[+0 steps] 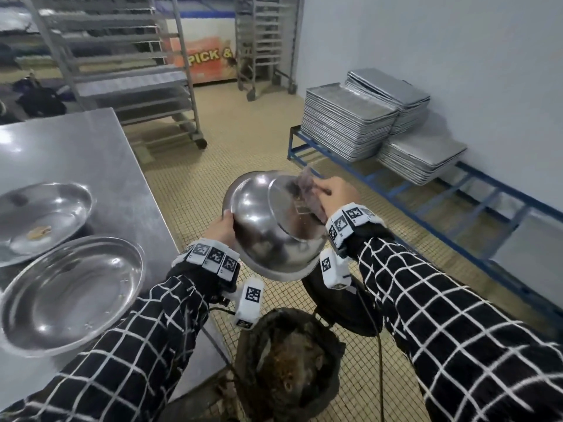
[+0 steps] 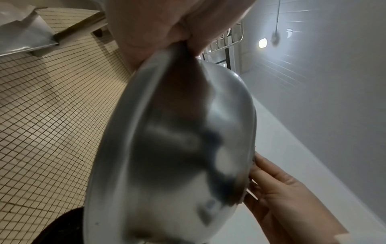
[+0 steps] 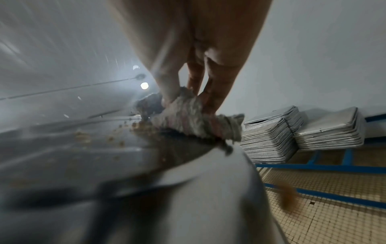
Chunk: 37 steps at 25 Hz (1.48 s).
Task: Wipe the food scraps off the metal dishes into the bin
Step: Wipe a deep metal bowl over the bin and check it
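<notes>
A round metal dish (image 1: 268, 226) is held tilted above a dark bin (image 1: 289, 370) that holds brown scraps. My left hand (image 1: 221, 228) grips the dish's near-left rim (image 2: 146, 99). My right hand (image 1: 336, 193) pinches a grey cloth (image 1: 307, 190) and presses it on the dish's far side. In the right wrist view the cloth (image 3: 192, 118) sits on the dish surface (image 3: 83, 156) among brown crumbs (image 3: 83, 137). A brown scrap (image 3: 289, 198) is in the air beside the dish. Two more metal dishes (image 1: 71, 293) (image 1: 42, 217) lie on the steel table; the farther one has a food scrap (image 1: 38, 232).
The steel table (image 1: 100, 153) is on my left. Stacks of metal trays (image 1: 350, 123) rest on a blue frame (image 1: 411, 205) along the right wall. Wheeled racks (image 1: 122, 65) stand at the back. Tiled floor (image 1: 237, 147) lies between them.
</notes>
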Available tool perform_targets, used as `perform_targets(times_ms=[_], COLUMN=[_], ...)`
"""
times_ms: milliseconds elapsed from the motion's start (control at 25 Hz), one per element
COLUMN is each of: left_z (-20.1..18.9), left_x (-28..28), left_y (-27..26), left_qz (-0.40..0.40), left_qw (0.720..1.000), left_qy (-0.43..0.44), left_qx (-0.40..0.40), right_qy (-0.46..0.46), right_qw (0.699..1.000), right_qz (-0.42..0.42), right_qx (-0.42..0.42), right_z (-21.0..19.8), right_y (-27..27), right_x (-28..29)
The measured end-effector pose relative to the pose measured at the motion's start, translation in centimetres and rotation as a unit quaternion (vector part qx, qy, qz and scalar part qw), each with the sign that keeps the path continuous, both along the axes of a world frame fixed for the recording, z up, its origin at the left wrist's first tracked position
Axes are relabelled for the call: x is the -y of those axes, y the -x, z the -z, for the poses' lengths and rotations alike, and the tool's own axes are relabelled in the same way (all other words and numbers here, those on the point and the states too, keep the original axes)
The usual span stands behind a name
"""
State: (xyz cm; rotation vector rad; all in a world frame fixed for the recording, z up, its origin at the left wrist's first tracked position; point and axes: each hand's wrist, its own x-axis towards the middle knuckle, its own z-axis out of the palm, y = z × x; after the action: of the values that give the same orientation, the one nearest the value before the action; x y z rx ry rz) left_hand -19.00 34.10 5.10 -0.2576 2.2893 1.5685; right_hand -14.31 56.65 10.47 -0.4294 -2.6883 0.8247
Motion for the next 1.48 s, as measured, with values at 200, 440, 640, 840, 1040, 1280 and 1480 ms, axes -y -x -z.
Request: perform_targets(times_ms=[200,440,640,840,1040,1280,1480], left_z=[-2.1,-2.1,-2.1,-2.7,-2.9,-2.8,-4.2], left_x=[-0.5,-0.2,-0.2,-0.6,-0.6,-2.4,-4.1], left_y=[2.0,3.3,3.4,2.9,2.8,0.6,-0.5], left_qz=[-0.03,-0.032,0.007,0.005,-0.007,0.035,0.048], left_qw=[0.999,0.995,0.994,0.99,0.989,0.987,0.978], left_qy=[-0.017,-0.058,-0.072,-0.121,-0.13,-0.14,-0.192], left_qx=[-0.041,-0.073,-0.085,-0.069,-0.068,-0.07,-0.064], right_qy=[0.028,0.133,0.077,0.129,0.104,0.158,0.071], right_qw=[0.995,0.987,0.992,0.988,0.992,0.952,0.956], right_qz=[-0.057,0.071,0.081,-0.01,-0.041,0.131,0.054], right_qx=[0.073,0.056,-0.058,-0.086,-0.067,-0.227,-0.279], right_z=[4.2,6.0,2.0,3.2,7.3,7.1,4.5], right_y=[0.4,-1.3,2.0,0.1,-4.9,-7.5,-5.5], right_x=[0.4,-0.1,0.9,5.0,5.5,6.6,6.8])
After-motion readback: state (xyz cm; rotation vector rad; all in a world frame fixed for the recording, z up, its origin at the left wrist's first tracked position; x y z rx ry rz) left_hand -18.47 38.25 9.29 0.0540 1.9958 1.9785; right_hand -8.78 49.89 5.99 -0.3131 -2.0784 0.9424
